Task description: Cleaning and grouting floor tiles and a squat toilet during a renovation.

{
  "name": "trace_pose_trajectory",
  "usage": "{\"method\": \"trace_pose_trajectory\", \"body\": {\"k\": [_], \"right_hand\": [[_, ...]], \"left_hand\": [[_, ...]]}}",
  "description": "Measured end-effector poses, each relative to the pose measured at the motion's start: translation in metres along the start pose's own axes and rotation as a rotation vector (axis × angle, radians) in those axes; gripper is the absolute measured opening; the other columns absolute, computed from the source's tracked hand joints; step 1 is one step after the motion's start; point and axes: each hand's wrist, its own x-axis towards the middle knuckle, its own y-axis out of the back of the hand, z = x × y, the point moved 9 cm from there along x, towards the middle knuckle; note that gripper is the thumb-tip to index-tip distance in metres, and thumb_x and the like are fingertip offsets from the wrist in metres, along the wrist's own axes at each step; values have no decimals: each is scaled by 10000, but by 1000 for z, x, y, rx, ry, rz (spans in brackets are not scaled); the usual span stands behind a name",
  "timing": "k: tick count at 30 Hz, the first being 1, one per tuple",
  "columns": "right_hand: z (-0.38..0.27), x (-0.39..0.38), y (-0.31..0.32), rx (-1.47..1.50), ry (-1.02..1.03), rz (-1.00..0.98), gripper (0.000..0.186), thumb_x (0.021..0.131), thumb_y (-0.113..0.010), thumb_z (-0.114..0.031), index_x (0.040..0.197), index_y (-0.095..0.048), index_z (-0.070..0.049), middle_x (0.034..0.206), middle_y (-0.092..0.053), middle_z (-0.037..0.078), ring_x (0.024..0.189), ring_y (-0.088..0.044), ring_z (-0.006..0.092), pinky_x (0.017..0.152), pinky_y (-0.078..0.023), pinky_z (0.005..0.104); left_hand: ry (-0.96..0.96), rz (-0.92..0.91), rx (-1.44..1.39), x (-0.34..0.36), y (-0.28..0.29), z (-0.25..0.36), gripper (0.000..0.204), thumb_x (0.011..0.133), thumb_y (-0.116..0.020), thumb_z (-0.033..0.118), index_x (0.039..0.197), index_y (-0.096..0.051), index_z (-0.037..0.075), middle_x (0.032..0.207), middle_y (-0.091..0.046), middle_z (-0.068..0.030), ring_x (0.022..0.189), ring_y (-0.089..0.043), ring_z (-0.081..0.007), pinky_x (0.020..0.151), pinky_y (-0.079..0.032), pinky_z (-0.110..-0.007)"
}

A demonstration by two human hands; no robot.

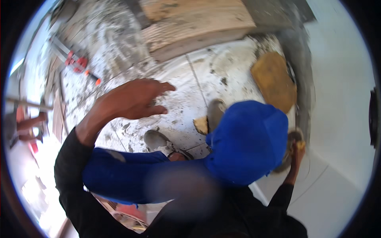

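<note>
Right hand (298,150): grip closed, fingers curled on a small yellow item (300,145), low by the wall, right of the knee. Item is mostly hidden and blurred; can't tell what it is. Brown-grey rounded shape (295,135) just behind it, also unclear.

Left hand (137,99): grip released, nothing in it, fingers spread above the tiled floor (180,85).

Step, my read: low work at the wall side, right hand doing it, left arm out free, maybe for balance. Next move calls for keeping hold of the yellow item and bringing the right hand clear of knee and wall without scraping either.

Edges: white wall (337,79) bounds the right, grey strip (303,81) along its base. Blue-clad knee (248,142) sits between the hands and blocks the direct path across. Tan pad (274,81) lies forward of the right hand, close to the strip. Right shoe (216,113) has a tan chunk (201,125) right beside it; left shoe (156,139) is behind the left hand's reach. Wooden boards (202,27) close off the far side.

Open room: dirty tiles between left hand, boards and pad. Red-grey tool (77,61) lies well off left; co-worker's hand (33,122) further out.
</note>
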Motion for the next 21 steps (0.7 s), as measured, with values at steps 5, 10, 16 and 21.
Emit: {"method": "trace_pose_trajectory", "body": {"k": [5,10,16,21], "right_hand": [[-84,14,31,234,60,-241,334,933,-722,-243,1180,-574,-74,957,-642,45,897,-629,137,774,-525,284],[-208,-16,-51,488,-7,-229,357,1015,-650,-297,1294,-573,-88,1104,-669,45,972,-657,178,808,-550,314],[-405,-123,-252,149,378,-631,403,1009,-650,-159,1367,-529,-19,1217,-657,136,1103,-667,234,930,-581,403],[-491,-209,-358,211,527,-917,399,1001,-671,-141,1355,-551,-1,1219,-658,119,1107,-670,210,894,-582,310]], "left_hand": [[10,13,16,2,8,8,601,972,-700,368,1449,-516,52,1212,-685,-217,1135,-653,-397,982,-514,-500],[-43,36,42,10,11,21,575,965,-702,361,1424,-532,60,1153,-701,-201,1125,-651,-404,974,-512,-510],[-105,457,-167,41,50,26,723,915,-726,485,1469,-496,82,1183,-696,-236,1140,-654,-401,1014,-485,-495],[-35,670,-352,38,87,23,952,891,-723,615,1516,-403,-29,1245,-665,-266,1098,-689,-353,975,-528,-451]]}}
